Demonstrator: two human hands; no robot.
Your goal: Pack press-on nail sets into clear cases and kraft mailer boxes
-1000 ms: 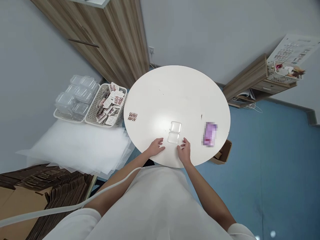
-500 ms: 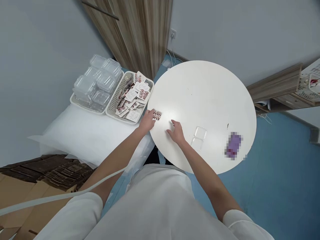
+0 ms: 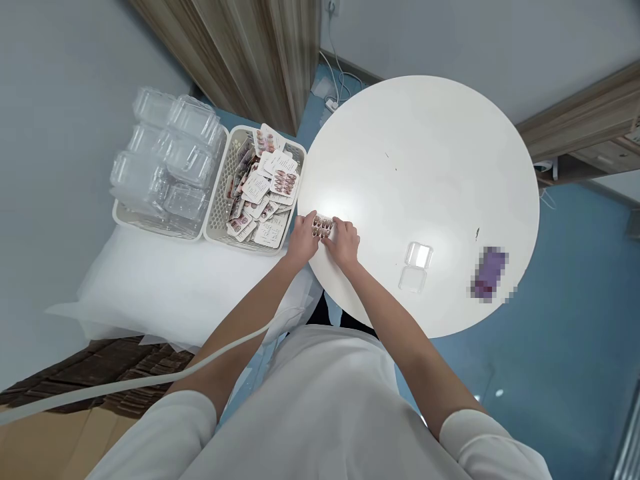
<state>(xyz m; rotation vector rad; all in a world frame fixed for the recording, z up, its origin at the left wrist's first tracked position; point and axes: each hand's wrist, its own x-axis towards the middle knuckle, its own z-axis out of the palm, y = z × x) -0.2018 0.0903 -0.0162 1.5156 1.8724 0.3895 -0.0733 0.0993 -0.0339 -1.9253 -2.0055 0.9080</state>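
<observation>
A small card of press-on nails (image 3: 323, 227) is held by its two side edges over the left part of the round white table (image 3: 425, 153). My left hand (image 3: 303, 241) is closed on its left edge. On the opposite edge, my right hand (image 3: 344, 242) grips it between thumb and fingers. Rows of brownish nails face up on the card. To the right of my hands lies an opened clear plastic case (image 3: 416, 267), both halves flat on the tabletop.
Left of the table, a white basket (image 3: 216, 200) holds many nail cards. Beside it, another basket (image 3: 150, 225) is piled with clear plastic boxes (image 3: 170, 143). A blurred purple item (image 3: 490, 273) lies near the table's right edge. A pale cable (image 3: 150, 381) crosses my left forearm.
My right hand has moved left and taken hold of the card's right edge. My left hand keeps its hold, and the card has come slightly right. The camera view has shifted.
</observation>
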